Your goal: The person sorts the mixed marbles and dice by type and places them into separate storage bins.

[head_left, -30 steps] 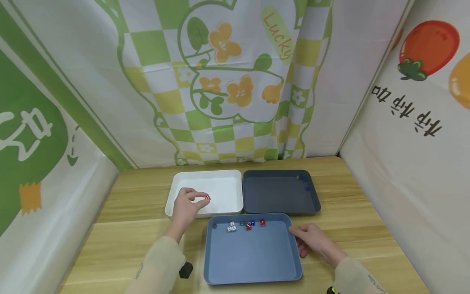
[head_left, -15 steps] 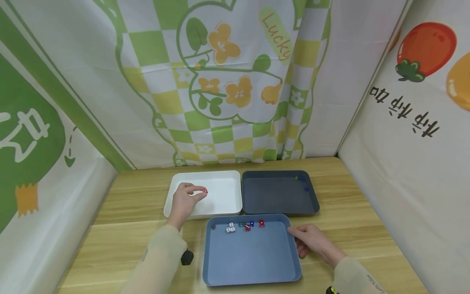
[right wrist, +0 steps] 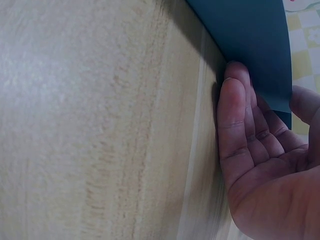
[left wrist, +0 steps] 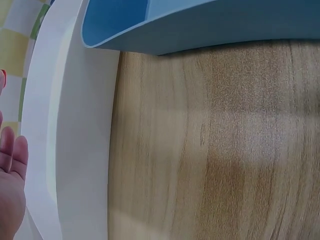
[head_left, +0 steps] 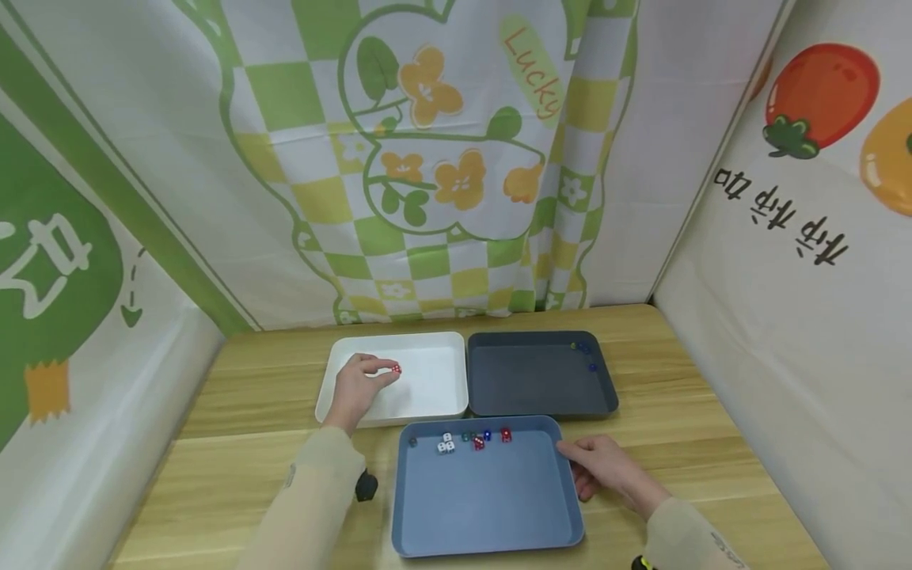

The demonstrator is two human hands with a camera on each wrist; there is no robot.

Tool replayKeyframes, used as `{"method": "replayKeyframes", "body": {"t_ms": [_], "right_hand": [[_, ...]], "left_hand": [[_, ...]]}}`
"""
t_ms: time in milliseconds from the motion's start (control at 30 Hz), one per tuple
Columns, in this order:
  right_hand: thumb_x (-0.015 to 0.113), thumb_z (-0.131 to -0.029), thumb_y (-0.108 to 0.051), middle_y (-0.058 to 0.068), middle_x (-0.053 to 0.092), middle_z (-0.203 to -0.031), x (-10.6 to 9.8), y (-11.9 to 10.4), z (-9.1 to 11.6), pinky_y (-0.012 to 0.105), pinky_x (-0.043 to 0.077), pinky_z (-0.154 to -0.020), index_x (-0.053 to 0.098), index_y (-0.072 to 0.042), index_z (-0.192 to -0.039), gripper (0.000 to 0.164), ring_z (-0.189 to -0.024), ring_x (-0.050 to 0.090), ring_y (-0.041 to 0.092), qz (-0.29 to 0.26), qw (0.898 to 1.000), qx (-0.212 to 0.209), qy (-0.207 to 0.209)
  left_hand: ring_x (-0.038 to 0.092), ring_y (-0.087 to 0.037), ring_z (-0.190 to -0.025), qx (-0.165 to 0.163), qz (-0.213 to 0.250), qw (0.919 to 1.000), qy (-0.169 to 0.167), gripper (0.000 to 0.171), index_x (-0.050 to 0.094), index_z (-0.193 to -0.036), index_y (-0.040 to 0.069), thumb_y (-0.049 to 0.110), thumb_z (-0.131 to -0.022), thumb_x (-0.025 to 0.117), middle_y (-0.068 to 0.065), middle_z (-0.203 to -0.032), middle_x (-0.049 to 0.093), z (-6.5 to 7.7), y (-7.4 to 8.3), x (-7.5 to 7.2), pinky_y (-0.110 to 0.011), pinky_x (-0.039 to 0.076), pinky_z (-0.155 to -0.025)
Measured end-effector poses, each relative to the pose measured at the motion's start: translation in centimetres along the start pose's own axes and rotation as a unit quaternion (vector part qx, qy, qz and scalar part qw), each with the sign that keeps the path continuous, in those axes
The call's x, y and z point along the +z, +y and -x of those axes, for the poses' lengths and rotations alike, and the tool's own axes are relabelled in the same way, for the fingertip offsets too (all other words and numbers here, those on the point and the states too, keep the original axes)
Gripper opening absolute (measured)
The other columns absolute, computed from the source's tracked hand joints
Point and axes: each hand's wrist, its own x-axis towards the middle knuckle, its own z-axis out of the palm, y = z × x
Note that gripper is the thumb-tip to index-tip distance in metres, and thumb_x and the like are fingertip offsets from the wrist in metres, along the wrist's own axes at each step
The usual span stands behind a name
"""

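Over the white tray, my left hand pinches a red die between thumb and forefinger. In the left wrist view only part of that left hand shows at the left edge. My right hand grips the right side of the blue tray, thumb at the rim and the other fingers along the outer wall, as the right wrist view of the fingers shows. Along the blue tray's far side lie white dice, red dice, a blue die and small dark green pieces.
A dark grey tray stands right of the white one, with several small blue and yellowish pieces at its far right. All three trays sit close together on the wooden table. Fabric curtains hang behind and at the sides.
My left hand has moved slightly farther back and left over the white tray with the red die, then stays nearly still. The right hand keeps its place on the blue tray.
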Motion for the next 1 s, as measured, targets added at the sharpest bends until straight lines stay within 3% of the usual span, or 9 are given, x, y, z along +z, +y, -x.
{"method": "replayKeyframes", "body": {"t_ms": [367, 1000], "right_hand": [[0.060, -0.102, -0.043, 0.005, 0.065, -0.069, 0.1, 0.1, 0.0, 0.028, 0.056, -0.051, 0.069, 0.001, -0.088, 0.047, -0.055, 0.062, 0.012, 0.003, 1.000, 0.003, 0.006], [0.062, -0.101, -0.044, 0.005, 0.065, -0.068, 0.0, 0.3, -0.2, 0.027, 0.056, -0.051, 0.067, 0.000, -0.085, 0.047, -0.054, 0.062, 0.012, 0.000, 1.000, 0.001, 0.013]], "left_hand": [[0.056, -0.035, -0.120, 0.003, -0.012, 0.9999, -0.011, 0.022, 0.080, -0.108, 0.010, 0.023, -0.090, 0.080, -0.014, -0.124, 0.062, -0.5, -0.8, 0.9, -0.050, 0.047, -0.101], [0.060, -0.034, -0.114, 0.001, -0.036, 0.9991, -0.023, 0.017, 0.081, -0.105, 0.007, 0.014, -0.089, 0.079, -0.014, -0.114, 0.067, -0.2, -1.9, 1.5, -0.050, 0.048, -0.101]]}}
